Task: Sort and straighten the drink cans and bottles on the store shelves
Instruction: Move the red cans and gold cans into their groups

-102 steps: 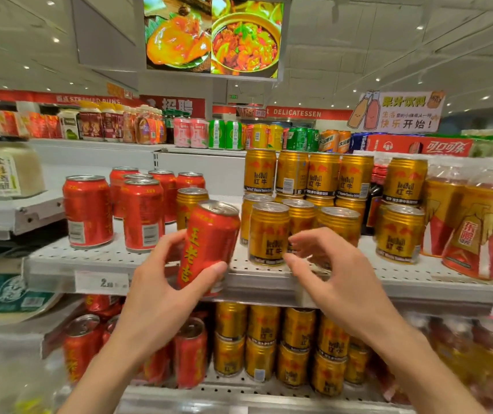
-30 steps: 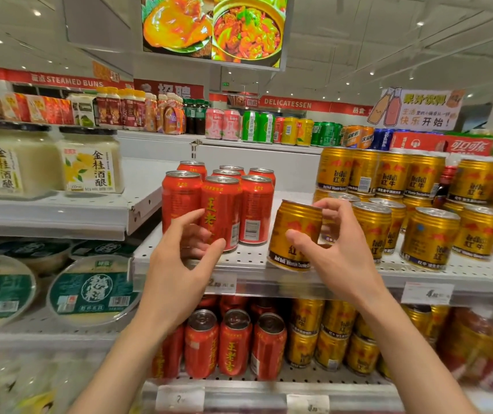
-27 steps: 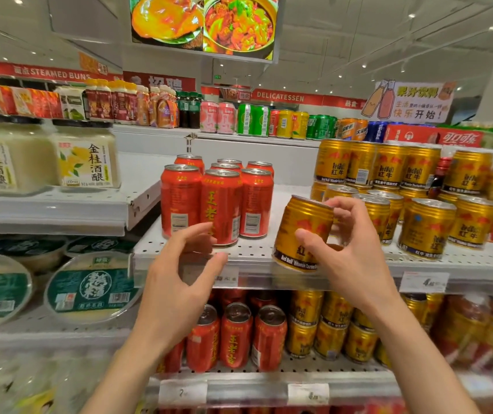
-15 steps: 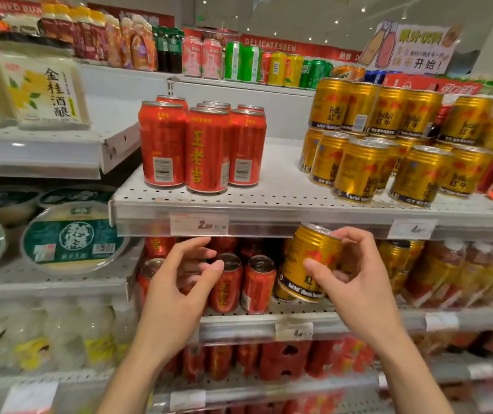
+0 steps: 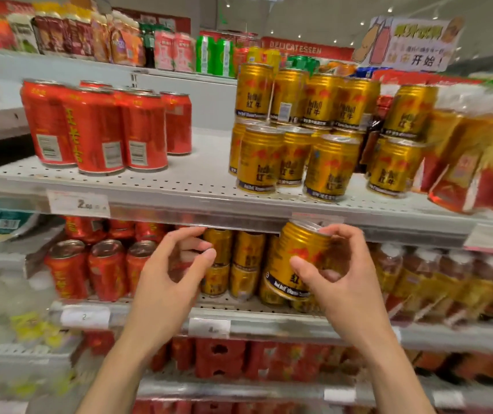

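Lowered from the upper shelf [image 5: 197, 186], the gold Red Bull can [image 5: 294, 258] now sits tilted in the right hand [image 5: 341, 282], pinched between thumb and curled fingers before the lower shelf [image 5: 269, 319], just under the upper shelf's edge. Beside it the left hand [image 5: 170, 279] hovers, fingers loosely curled, gripping nothing. Red cans [image 5: 90, 267] stand behind.

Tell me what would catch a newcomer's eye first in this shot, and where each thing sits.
First, the gold can, tilted and gripped by the right hand in front of the lower shelf's stacked gold cans. Beside it the left hand hangs loosely curled and holds nothing. Above, the upper shelf carries a tight cluster of red cans on its left and two-tier gold cans on its right.
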Tool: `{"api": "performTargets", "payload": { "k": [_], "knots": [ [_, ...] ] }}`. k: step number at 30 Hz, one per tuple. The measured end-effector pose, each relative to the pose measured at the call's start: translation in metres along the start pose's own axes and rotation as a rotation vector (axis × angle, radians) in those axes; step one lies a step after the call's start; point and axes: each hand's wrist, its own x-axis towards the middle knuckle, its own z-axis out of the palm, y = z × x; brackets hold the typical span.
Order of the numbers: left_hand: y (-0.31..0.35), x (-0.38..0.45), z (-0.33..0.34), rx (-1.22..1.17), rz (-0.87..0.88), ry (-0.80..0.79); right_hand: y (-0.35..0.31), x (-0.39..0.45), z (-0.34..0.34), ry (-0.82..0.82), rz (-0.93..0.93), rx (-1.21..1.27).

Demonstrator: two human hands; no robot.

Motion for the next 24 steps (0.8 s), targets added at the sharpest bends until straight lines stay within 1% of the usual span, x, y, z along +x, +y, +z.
{"api": "performTargets", "payload": {
  "k": [5, 10, 13, 19, 21, 24],
  "knots": [
    [0.026, -0.003, 0.049, 0.016, 0.012, 0.015, 0.003, 0.012, -0.053, -0.041, -0.021, -0.004],
    [0.044, 0.002, 0.074, 0.082, 0.054, 0.024, 0.004, 0.02, -0.081, -0.035, -0.057, -0.001],
    [0.053, 0.015, 0.081, 0.166, 0.126, 0.07, -0.004, 0.028, -0.089, -0.027, -0.106, -0.033],
    [0.067, 0.064, 0.079, 0.316, 0.288, 0.175, -0.03, 0.065, -0.099, 0.046, -0.231, -0.134],
    [0.067, 0.078, 0.076, 0.364, 0.284, 0.179, -0.037, 0.079, -0.1, 0.085, -0.269, -0.183],
    [0.065, 0.093, 0.076, 0.391, 0.225, 0.11, -0.039, 0.094, -0.104, 0.128, -0.315, -0.254]
  ]
}}
